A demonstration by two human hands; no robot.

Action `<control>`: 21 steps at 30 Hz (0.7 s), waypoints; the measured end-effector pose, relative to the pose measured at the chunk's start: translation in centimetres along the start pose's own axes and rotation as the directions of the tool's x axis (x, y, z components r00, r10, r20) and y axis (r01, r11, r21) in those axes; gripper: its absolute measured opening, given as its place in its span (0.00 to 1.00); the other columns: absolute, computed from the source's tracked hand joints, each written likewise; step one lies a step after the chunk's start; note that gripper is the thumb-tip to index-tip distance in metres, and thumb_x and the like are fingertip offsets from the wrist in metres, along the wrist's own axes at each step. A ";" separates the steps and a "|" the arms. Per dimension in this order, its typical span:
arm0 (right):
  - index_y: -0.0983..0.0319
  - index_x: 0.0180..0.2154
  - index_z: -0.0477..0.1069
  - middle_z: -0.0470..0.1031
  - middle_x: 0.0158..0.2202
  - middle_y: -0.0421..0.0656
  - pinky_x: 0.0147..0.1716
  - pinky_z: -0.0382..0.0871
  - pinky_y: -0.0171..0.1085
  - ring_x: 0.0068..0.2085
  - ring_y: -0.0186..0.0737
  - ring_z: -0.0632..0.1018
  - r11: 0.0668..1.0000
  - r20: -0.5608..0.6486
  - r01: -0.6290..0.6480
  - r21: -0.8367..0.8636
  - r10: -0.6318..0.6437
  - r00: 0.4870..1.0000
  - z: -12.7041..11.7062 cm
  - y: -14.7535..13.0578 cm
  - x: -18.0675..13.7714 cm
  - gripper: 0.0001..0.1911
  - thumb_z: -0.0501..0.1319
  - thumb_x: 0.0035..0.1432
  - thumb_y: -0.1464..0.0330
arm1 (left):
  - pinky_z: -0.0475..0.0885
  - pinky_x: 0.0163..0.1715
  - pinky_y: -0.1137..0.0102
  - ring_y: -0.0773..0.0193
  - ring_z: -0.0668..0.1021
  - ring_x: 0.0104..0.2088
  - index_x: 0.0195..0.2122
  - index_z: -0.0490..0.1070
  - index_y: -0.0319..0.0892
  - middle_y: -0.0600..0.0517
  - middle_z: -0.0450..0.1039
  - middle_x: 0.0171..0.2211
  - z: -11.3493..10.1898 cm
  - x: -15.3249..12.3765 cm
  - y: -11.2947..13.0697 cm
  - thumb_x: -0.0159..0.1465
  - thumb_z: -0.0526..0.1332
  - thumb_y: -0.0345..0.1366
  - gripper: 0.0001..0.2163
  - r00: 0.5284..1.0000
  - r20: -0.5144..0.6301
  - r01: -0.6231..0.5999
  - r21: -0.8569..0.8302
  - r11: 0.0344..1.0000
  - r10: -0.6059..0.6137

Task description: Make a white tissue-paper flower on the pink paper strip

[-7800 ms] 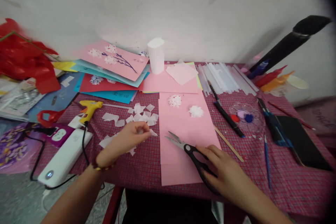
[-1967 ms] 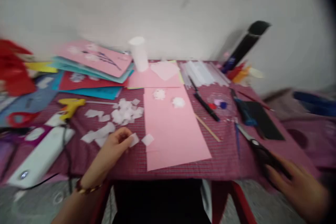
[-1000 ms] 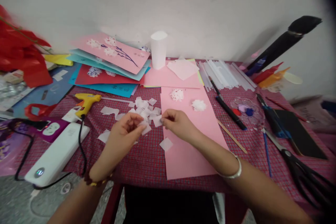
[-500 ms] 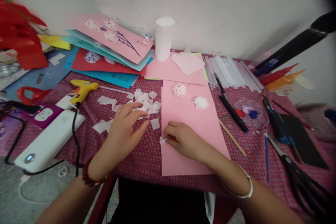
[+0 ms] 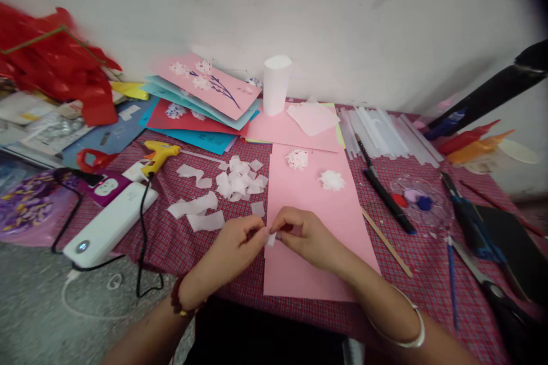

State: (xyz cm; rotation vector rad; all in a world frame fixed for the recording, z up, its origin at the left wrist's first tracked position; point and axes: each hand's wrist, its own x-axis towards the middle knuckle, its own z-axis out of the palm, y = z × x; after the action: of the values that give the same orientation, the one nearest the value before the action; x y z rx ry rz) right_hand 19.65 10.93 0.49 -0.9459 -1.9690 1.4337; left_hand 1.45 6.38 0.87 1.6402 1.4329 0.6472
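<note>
A small piece of white tissue paper (image 5: 270, 239) is pinched between my two hands, over the left edge of a pink sheet (image 5: 317, 274). My right hand (image 5: 306, 236) grips it between thumb and fingertips. My left hand (image 5: 240, 242) is closed too, its fingertips meeting the right hand's at the paper. On the pink sheet's upper part sit two ruffled paper flowers: a white one with red specks (image 5: 297, 159) and a plain white one (image 5: 331, 180). A heap of cut tissue squares (image 5: 237, 179) lies left of the sheet, with longer tissue strips (image 5: 205, 221) nearer my left hand.
A yellow glue gun (image 5: 160, 155) and a white power bank (image 5: 109, 228) stand at the left. Behind are stacked flower cards (image 5: 218, 88) and a white paper tube (image 5: 276, 85). At the right lie a black pen (image 5: 389, 199), a wooden stick (image 5: 387, 242), a paint palette (image 5: 419, 199) and scissors (image 5: 492, 291).
My left hand has moved from above the tissue heap to the right and nearer, joining my right hand at the small tissue piece. The camera view has shifted slightly.
</note>
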 end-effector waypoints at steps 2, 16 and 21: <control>0.61 0.31 0.72 0.70 0.31 0.39 0.34 0.65 0.34 0.33 0.34 0.72 0.999 -0.042 -0.006 -0.037 0.005 0.999 -0.1 0.4 0.0 0.10 0.56 0.51 0.80 | 0.54 0.23 0.73 0.70 0.61 0.23 0.22 0.54 0.41 0.59 0.52 0.20 -0.1 -0.4 0.5 0.63 0.51 0.36 0.13 1.000 -0.002 0.023 0.032 0.999 -0.023; 0.62 0.31 0.69 0.73 0.29 0.41 0.28 0.63 0.34 0.28 0.36 0.72 0.911 -0.150 -0.191 -0.365 0.144 0.978 -0.4 -2.0 5.2 0.07 0.54 0.52 0.76 | 0.56 0.22 0.73 0.68 0.66 0.21 0.24 0.66 0.41 0.57 0.64 0.19 -11.7 4.4 -2.6 0.60 0.53 0.38 0.10 0.990 -0.109 -0.027 0.500 0.866 0.094; 0.62 0.37 0.68 0.72 0.36 0.45 0.33 0.64 0.37 0.33 0.38 0.72 0.806 -0.138 -0.088 -0.585 0.007 0.990 2.0 -2.1 7.0 0.07 0.59 0.52 0.72 | 0.63 0.28 0.72 0.64 0.74 0.31 0.46 0.68 0.43 0.51 0.75 0.34 -11.5 5.8 -2.7 0.62 0.53 0.38 0.13 0.986 -0.108 -0.070 0.445 0.893 0.131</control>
State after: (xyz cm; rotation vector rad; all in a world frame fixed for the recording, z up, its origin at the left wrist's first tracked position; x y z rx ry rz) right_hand 13.32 14.88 1.96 -1.3186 -2.3498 0.7385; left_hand -8.20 14.88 3.70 2.0657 1.6912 0.5219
